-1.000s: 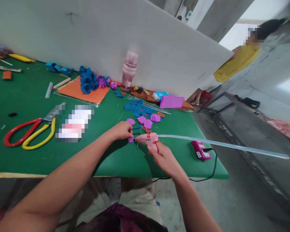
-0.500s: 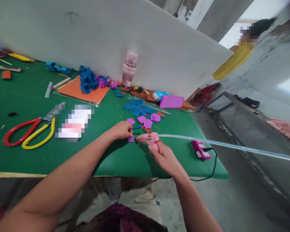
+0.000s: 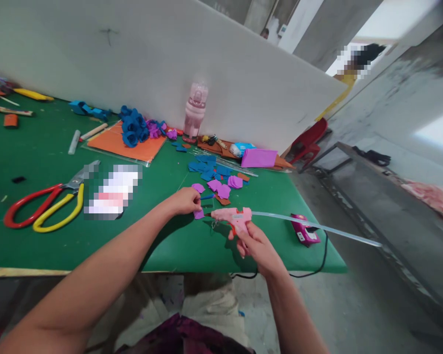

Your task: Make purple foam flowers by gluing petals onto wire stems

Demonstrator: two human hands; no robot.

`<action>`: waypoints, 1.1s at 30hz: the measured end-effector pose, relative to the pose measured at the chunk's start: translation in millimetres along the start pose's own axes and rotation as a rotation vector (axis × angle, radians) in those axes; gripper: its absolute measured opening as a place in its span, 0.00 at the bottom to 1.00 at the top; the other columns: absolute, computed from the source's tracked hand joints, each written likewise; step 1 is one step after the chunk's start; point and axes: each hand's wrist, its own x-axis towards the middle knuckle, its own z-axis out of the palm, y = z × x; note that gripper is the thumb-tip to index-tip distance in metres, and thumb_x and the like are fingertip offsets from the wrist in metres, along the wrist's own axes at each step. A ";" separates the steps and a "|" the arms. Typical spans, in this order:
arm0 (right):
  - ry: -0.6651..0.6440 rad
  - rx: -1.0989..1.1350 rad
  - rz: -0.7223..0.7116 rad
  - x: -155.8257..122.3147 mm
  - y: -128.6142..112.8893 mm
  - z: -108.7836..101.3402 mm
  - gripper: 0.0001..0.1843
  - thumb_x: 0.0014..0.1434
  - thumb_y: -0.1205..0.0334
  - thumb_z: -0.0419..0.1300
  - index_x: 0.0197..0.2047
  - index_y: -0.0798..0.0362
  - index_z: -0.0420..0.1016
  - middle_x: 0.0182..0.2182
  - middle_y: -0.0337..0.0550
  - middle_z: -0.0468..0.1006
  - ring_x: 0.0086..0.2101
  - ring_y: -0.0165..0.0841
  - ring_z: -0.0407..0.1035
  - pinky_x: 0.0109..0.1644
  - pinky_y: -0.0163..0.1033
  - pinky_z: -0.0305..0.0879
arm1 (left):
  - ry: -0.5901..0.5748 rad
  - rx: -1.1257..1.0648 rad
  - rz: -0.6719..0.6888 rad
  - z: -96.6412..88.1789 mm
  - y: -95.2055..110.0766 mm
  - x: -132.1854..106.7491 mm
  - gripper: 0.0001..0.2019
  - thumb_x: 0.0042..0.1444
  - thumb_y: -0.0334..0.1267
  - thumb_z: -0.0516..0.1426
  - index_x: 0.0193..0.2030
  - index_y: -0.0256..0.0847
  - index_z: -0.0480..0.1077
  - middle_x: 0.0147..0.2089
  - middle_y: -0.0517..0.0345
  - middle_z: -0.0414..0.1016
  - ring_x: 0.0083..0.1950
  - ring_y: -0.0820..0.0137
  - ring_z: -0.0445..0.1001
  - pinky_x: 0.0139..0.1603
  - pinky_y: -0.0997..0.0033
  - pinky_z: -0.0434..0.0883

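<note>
In my right hand [image 3: 256, 245] is a pink hot glue gun [image 3: 231, 215], with a long clear glue stick [image 3: 317, 226] running out of its back to the right. Its dark nozzle points left, close to a small purple petal piece [image 3: 198, 215]. My left hand [image 3: 187, 200] is closed in a pinch on that petal piece. A thin blue strip or stem [image 3: 207, 196] sticks out from the same fingers. Just beyond lie purple petals [image 3: 223, 191] and blue cut pieces [image 3: 206, 169].
On the green table [image 3: 162, 191] lie red-and-yellow-handled scissors [image 3: 44, 206], a blurred-out phone-like object [image 3: 114, 191], an orange sheet [image 3: 136, 150] bearing blue flowers [image 3: 133, 125], and a magenta box [image 3: 304, 231] with a cord. A pink bottle [image 3: 195, 110] stands by the white partition. A person in yellow [image 3: 343, 86] is beyond.
The glue gun has turned more level, and the glue stick's far end has swung left. My left hand keeps its pinch nearly in place. The person in yellow has shifted behind the partition.
</note>
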 end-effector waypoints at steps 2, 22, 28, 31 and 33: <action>-0.029 0.168 0.026 -1.2 0.6 0.5 0.15 0.54 0.50 0.56 0.34 0.55 0.65 0.29 0.39 0.71 0.16 0.20 0.53 0.17 0.29 0.50 | -0.011 -0.026 0.002 -0.5 -2.5 0.5 0.06 0.42 0.36 0.56 0.23 0.37 0.72 0.21 0.60 0.71 0.25 0.74 0.66 0.25 0.76 0.56; 0.424 -0.093 0.106 46.7 40.2 -59.8 0.12 0.48 0.57 0.58 0.32 0.56 0.70 0.20 0.36 0.69 0.20 0.27 0.61 0.23 0.32 0.54 | -0.077 -0.841 -0.013 -20.4 2.6 -13.8 0.16 0.43 0.49 0.60 0.27 0.35 0.67 0.19 0.66 0.57 0.16 0.83 0.45 0.16 0.77 0.40; 0.501 -0.753 -0.008 44.8 39.5 -69.9 0.18 0.56 0.49 0.49 0.31 0.54 0.70 0.25 0.44 0.72 0.28 0.34 0.67 0.30 0.35 0.57 | 0.045 -0.880 -0.027 -21.1 6.8 -14.2 0.16 0.43 0.48 0.60 0.24 0.36 0.65 0.17 0.68 0.53 0.16 0.83 0.46 0.17 0.77 0.42; 0.693 -0.879 -0.181 47.1 24.1 -58.0 0.18 0.58 0.50 0.47 0.34 0.54 0.70 0.32 0.49 0.73 0.35 0.38 0.68 0.37 0.39 0.60 | 0.109 -0.883 -0.004 -23.4 9.6 -15.3 0.15 0.44 0.48 0.59 0.26 0.36 0.67 0.17 0.68 0.54 0.16 0.82 0.47 0.17 0.78 0.44; 0.617 -0.767 -0.372 55.1 10.7 -39.1 0.15 0.60 0.56 0.46 0.40 0.53 0.70 0.38 0.49 0.73 0.39 0.36 0.67 0.43 0.40 0.61 | 0.121 -0.891 0.007 -24.9 9.9 -15.7 0.15 0.44 0.48 0.59 0.26 0.36 0.68 0.17 0.68 0.55 0.16 0.82 0.47 0.17 0.78 0.44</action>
